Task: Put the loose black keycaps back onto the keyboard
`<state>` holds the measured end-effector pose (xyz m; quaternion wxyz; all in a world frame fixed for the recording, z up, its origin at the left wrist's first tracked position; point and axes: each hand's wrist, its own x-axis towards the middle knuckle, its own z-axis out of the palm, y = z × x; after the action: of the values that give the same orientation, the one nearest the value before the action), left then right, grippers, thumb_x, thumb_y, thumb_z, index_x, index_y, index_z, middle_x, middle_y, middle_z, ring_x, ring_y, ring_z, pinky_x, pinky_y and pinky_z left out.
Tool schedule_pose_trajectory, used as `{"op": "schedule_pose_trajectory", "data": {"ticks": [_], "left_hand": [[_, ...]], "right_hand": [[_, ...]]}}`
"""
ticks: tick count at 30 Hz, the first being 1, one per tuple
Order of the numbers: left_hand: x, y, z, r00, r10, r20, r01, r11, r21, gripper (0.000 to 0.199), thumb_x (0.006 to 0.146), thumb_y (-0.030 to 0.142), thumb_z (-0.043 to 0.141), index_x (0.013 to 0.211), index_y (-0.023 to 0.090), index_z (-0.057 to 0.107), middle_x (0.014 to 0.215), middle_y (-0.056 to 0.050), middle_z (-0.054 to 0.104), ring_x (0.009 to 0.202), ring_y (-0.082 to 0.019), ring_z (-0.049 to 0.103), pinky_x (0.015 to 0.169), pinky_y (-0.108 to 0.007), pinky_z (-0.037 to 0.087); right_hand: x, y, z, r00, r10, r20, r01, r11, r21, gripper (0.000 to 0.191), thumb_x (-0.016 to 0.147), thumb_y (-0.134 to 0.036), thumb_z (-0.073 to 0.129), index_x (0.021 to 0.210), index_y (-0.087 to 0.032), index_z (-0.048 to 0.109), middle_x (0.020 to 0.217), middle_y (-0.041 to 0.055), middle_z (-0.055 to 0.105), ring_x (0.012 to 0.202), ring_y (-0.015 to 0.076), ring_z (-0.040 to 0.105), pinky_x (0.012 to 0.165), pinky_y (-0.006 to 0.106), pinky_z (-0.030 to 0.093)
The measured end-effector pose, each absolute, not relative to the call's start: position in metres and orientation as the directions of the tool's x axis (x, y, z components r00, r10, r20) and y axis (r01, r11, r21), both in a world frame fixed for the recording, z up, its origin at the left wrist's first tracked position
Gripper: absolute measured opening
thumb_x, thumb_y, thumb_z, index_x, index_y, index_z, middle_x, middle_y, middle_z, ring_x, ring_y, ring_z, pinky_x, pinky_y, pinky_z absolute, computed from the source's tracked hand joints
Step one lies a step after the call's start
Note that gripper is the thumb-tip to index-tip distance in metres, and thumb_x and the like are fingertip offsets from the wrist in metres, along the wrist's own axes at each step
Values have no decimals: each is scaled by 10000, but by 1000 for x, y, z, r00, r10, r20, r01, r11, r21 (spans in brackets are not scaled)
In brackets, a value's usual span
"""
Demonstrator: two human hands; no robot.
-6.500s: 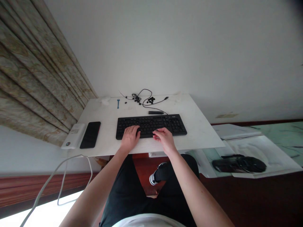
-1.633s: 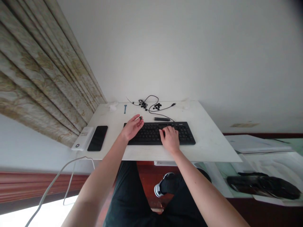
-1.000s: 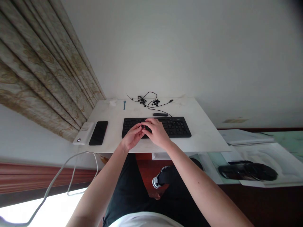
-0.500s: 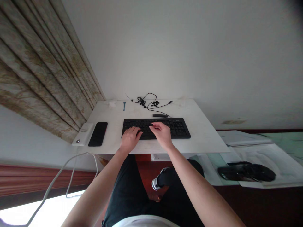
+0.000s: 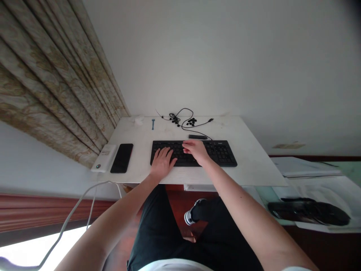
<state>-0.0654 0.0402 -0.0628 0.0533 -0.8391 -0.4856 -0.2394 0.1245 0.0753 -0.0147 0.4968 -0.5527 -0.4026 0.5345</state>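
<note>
A black keyboard (image 5: pixel 221 153) lies on the white desk. My left hand (image 5: pixel 162 164) rests on its left part, palm down, fingers spread over the keys and the thumb apart. Over the keyboard's middle, my right hand (image 5: pixel 197 149) has thumb and fingers pinched together near the back row of keys. Whatever is between those fingertips is hidden. Behind the keyboard sits a small pile of loose black keycaps (image 5: pixel 192 122), with a few more near the coiled black cable (image 5: pixel 187 109).
A dark narrow bar (image 5: pixel 197 137) lies just behind the keyboard. Further left are a small blue tool (image 5: pixel 153 124), a black phone (image 5: pixel 122 158) and a white box-shaped device (image 5: pixel 104 157). A pale cable (image 5: pixel 75 209) hangs at the left. Black shiny objects (image 5: pixel 308 211) lie lower right.
The whole view has shifted, so the desk appears further right. My left hand's fingers have spread over the keys. My right hand, still pinched, has moved slightly toward the keyboard's back edge.
</note>
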Motion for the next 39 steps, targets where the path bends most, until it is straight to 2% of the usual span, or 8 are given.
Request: {"op": "schedule_pose_trajectory", "data": {"ticks": [3,6,11,16,19,25,30,39], "left_hand": [[-65,40,-63,420,791,445,838,-526,144,414,987,407,445,1288,155,577,1349,-135,601,1306,-276,505,1127,-497,360],[-66,40,-62,418,790,449,838,-526,144,419,991,404,431,1298,154,570,1367,-143,585,1313,-276,501,1125,-498,368],[-66,41,-61,406,802,439,850,-507,141,434,991,406,430,1314,146,557,1399,-152,557,1322,-281,491,1131,-495,365],[-66,43,-62,409,810,420,846,-509,159,430,985,413,443,1292,143,573,1362,-144,591,1310,-284,501,1139,-504,348],[-66,43,-62,411,807,424,841,-515,164,424,985,409,444,1285,141,579,1355,-144,596,1307,-286,503,1137,-505,346],[-66,43,-62,406,810,423,842,-512,172,420,984,403,445,1289,145,576,1353,-147,596,1300,-289,510,1132,-510,348],[-66,44,-62,413,810,416,843,-513,162,425,986,403,438,1299,146,570,1348,-143,601,1300,-288,508,1133,-512,349],[-66,44,-64,414,816,404,837,-515,184,448,991,414,416,1337,162,546,1355,-153,590,1327,-294,482,1137,-531,338]], "right_hand": [[121,97,-12,40,985,-170,103,-174,-979,139,721,-207,771,829,-127,731,678,22,689,539,86,584,513,193,521],[118,118,-8,47,982,-182,272,-188,-944,155,716,-212,791,836,-123,749,634,20,671,513,85,555,468,178,481],[114,146,-4,-79,957,-279,484,-208,-850,121,726,-218,789,779,-115,754,579,38,664,524,119,591,518,209,513],[112,162,7,-291,919,-267,752,47,-658,104,744,-218,755,808,-142,788,689,45,726,648,142,637,615,217,478],[112,168,12,-342,897,-280,795,117,-595,139,744,-232,749,844,-151,801,750,43,745,723,153,645,665,227,455],[116,174,15,-311,855,-414,820,21,-571,233,724,-308,768,902,-161,803,743,33,728,674,144,598,609,242,428],[115,173,16,-303,857,-416,827,20,-561,206,692,-264,781,865,-153,805,729,31,725,682,145,606,625,238,433],[115,171,11,-224,879,-422,799,-82,-595,187,672,-255,801,827,-150,801,722,45,729,658,147,600,582,238,426]]}}
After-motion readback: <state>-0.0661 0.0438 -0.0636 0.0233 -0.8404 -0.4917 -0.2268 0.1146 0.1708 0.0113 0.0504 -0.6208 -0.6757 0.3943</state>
